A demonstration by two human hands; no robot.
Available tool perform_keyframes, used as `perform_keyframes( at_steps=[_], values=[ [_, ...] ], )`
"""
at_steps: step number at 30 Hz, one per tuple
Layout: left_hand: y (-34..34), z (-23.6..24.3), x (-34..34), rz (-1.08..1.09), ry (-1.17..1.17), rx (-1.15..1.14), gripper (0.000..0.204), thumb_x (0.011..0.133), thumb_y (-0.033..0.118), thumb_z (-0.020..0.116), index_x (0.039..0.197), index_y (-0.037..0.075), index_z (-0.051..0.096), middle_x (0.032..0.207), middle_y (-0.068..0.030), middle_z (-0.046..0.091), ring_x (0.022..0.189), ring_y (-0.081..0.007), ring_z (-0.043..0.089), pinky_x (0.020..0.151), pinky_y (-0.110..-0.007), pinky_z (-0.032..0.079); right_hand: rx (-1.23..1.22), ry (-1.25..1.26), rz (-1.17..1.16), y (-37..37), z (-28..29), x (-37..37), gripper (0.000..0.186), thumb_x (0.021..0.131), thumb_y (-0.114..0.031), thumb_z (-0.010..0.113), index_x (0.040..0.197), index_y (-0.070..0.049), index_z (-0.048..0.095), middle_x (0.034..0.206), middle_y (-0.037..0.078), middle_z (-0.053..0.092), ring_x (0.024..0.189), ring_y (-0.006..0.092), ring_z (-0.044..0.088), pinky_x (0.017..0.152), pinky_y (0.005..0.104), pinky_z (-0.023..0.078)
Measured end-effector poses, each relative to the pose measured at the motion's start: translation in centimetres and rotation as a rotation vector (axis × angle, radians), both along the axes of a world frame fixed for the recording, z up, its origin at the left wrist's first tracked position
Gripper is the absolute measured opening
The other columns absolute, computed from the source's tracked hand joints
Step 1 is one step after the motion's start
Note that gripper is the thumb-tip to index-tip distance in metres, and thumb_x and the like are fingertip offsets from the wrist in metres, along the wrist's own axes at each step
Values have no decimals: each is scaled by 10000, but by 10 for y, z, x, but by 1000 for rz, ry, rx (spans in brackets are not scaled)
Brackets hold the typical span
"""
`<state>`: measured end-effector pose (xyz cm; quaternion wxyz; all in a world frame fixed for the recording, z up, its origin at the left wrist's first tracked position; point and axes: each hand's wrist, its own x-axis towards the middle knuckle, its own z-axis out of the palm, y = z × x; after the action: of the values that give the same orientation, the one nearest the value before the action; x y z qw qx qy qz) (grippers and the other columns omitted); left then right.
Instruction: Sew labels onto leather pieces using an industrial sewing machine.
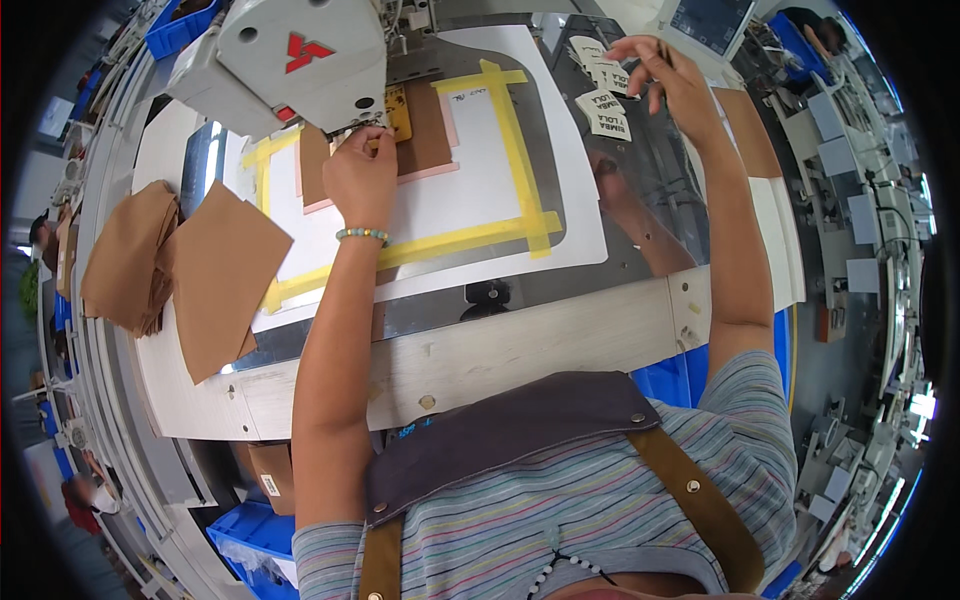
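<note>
My left hand is closed beside the sewing machine's needle area, its fingers curled together. Whatever its fingertips hold is too small or hidden to name. Just past it, a brown piece lies in a pink-edged frame, with a yellow-orange plate on top, partly under the machine head. Yellow tape borders the white sheet around them. At the far right, my right hand is raised with fingers apart, beside several cream printed labels. Nothing shows clearly in its grasp.
Stacked brown pieces and a loose brown sheet lie on the table's left side. A screen stands at the far right. Blue bins sit below the pale table edge. The machine head overhangs the far left.
</note>
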<state>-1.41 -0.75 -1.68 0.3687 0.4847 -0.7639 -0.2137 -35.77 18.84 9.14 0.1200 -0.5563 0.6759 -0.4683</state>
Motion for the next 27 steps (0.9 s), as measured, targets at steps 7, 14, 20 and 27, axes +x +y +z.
perform_keyframes(
  at_steps=[7, 14, 20, 27],
  values=[
    [4, -1, 5, 7, 17, -47, 167, 857, 263, 723, 853, 110, 790, 567, -87, 625, 501, -267, 594, 528, -392, 459, 239, -8, 337, -55, -13, 108, 340, 1081, -290, 463, 1176, -50, 685, 1062, 35, 750, 661, 95, 592, 609, 284, 487],
    [2, -1, 2, 23, 15, -53, 201, 871, 255, 718, 890, 66, 784, 531, -70, 552, 469, -198, 512, 510, -376, 402, 374, -92, 416, -120, -60, 136, 329, 1086, -248, 465, 1149, -15, 687, 970, 44, 741, 637, 121, 537, 645, 274, 481],
    [-1, -3, 5, 25, 15, -84, 209, 867, 265, 716, 891, 67, 780, 545, -86, 562, 484, -229, 533, 519, -390, 414, 352, 55, 368, -154, -63, 158, 320, 1001, -266, 519, 1131, -40, 703, 982, 76, 768, 785, 236, 705, 740, 371, 544],
    [0, -1, 2, 24, -6, -85, 197, 865, 259, 712, 902, 78, 781, 551, -95, 565, 490, -245, 546, 522, -400, 417, 258, 158, 338, -177, -82, 157, 302, 966, -290, 618, 1051, -31, 748, 880, 90, 764, 766, 254, 701, 724, 360, 534]
  ],
)
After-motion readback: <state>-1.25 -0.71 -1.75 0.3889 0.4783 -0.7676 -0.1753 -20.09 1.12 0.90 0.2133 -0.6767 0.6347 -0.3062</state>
